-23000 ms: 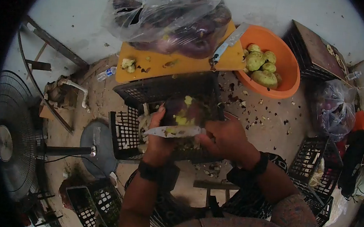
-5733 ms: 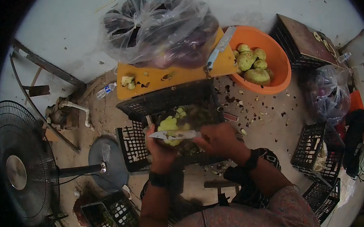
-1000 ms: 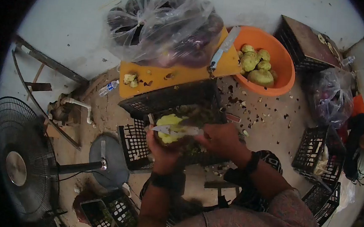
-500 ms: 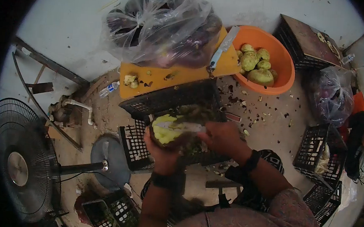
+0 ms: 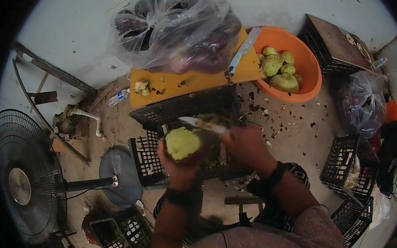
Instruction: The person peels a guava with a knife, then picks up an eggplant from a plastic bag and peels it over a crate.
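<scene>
The peeled eggplant [image 5: 182, 143], its flesh pale yellow-green with a dark rim of skin left at the edge, sits cupped in the left hand [image 5: 180, 165], whose fingers curl up around its underside so that the cut face turns upward toward the camera; held this way, it seems, so the bare side stays clear for the blade and scraps fall below; the right hand [image 5: 245, 145] is closed around the handle of a knife [image 5: 203, 124], the blade reaching leftward and lying just above and beyond the eggplant, apart from it rather than biting in; so the eggplant lies to the left of and slightly below the right hand, near the blade's tip; beneath both hands stands a black plastic crate [image 5: 181, 111], apparently set there to catch peelings, which show greenish inside it; beyond the crate an orange cutting board [image 5: 192, 80] carries a second knife [image 5: 242, 51] and a clear plastic bag [image 5: 177, 28] of dark purple eggplants, kept within reach; to the right of the board an orange basin [image 5: 311, 62] holds several peeled ones; dark scraps of skin scatter the ground [image 5: 290, 130] between basin and crate; a standing fan [image 5: 24, 181] is at the far left, and more black crates [image 5: 347, 166] stand at the right.
</scene>
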`<state>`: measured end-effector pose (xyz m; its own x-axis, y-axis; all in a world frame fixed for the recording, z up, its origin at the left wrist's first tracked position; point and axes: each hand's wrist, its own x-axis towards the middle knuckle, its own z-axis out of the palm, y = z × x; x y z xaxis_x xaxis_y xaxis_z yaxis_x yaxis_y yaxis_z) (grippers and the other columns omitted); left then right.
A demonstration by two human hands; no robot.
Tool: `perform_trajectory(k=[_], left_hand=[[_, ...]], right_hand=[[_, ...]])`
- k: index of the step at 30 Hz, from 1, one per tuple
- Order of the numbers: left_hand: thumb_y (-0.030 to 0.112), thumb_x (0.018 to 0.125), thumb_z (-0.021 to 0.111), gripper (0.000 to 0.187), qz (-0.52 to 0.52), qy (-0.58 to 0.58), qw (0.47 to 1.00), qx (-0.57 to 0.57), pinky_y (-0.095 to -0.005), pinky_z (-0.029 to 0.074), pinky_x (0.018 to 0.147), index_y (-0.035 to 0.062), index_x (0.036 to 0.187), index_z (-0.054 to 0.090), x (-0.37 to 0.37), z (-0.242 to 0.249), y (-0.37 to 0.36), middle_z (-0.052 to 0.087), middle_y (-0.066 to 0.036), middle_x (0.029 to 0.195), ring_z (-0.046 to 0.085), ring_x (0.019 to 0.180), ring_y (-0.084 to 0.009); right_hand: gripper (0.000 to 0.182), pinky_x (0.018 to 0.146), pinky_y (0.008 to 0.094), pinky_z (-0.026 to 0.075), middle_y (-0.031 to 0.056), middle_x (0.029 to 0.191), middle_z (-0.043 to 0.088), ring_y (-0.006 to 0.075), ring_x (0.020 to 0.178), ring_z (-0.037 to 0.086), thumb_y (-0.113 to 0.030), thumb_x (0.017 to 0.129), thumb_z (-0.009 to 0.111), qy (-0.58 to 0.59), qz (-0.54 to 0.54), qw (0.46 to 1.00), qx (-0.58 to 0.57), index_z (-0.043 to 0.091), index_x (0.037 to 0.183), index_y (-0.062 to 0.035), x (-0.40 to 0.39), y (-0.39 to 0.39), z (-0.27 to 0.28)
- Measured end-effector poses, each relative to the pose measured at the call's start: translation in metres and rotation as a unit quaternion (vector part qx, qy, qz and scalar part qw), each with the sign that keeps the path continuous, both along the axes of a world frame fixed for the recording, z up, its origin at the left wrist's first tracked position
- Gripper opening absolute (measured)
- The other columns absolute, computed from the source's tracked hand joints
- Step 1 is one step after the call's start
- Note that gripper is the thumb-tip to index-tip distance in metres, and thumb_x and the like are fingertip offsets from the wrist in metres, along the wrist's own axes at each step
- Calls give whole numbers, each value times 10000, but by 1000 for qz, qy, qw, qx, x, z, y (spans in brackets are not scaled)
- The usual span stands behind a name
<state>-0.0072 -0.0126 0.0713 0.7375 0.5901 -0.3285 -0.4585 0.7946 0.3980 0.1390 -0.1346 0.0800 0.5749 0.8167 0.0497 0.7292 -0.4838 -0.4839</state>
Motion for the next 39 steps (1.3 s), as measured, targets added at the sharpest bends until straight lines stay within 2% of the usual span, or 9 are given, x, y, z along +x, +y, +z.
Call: perform_trajectory(k=[7,9,13,15,19,22,27,33,39], left_hand=[[563,842,368,585,-26,-52,998,-16,-479,426,911,112,1187,511,-6,2,8,551,-111,1159,517,1078,-303],[565,842,370,588,-34,-65,997,-30,-473,423,916,113,1191,511,-4,-4,9,550,-110,1162,516,1080,-303],[554,850,369,575,-34,20,999,18,-454,422,917,116,1197,508,-2,-8,7,552,-101,1164,519,1078,-292],[550,853,367,573,-24,34,999,29,-451,422,915,115,1198,507,1,-8,5,552,-99,1165,521,1076,-289],[548,861,356,570,-52,53,997,5,-457,424,907,112,1195,506,2,-6,2,551,-101,1164,523,1073,-284],[531,878,320,569,-77,46,996,-24,-471,429,904,90,1187,505,7,4,-3,553,-114,1157,532,1067,-289],[519,895,299,581,-81,-2,996,-46,-480,419,926,65,1208,479,14,3,-5,530,-135,1187,515,1102,-297],[450,930,310,530,-85,-29,996,9,-465,405,959,35,1230,449,15,-2,-10,504,-155,1218,502,1121,-302],[456,934,297,535,-82,-13,996,29,-466,393,971,34,1223,454,18,-3,-15,512,-157,1207,498,1125,-300]], right_hand=[[435,580,441,424,172,617,560,366,620,555,-412,863,503,78,-22,997,-10,563,669,-27,2,0,5],[428,561,401,412,164,582,517,313,550,519,-400,876,496,181,-6,982,53,557,688,-20,-1,2,5],[348,537,348,392,101,562,474,209,517,458,-342,875,522,244,2,968,61,562,760,-15,-3,4,13],[347,503,354,369,82,571,489,184,512,418,-317,827,605,311,-40,934,171,496,716,-7,-6,4,10],[324,497,338,363,65,575,472,132,542,402,-284,801,640,324,-38,928,178,481,741,-7,-4,4,9],[313,512,322,388,62,581,481,131,538,430,-282,783,658,294,-17,937,187,532,852,-3,-9,5,8],[430,582,295,444,60,637,532,133,590,508,-258,779,658,343,-32,927,150,524,1102,-7,-11,4,11],[371,622,307,465,97,752,590,166,674,570,-238,807,629,322,-35,931,165,529,1086,-16,-10,0,19],[353,618,333,475,105,742,602,191,673,591,-230,818,615,285,-11,934,214,517,1085,-21,-8,-9,2]])
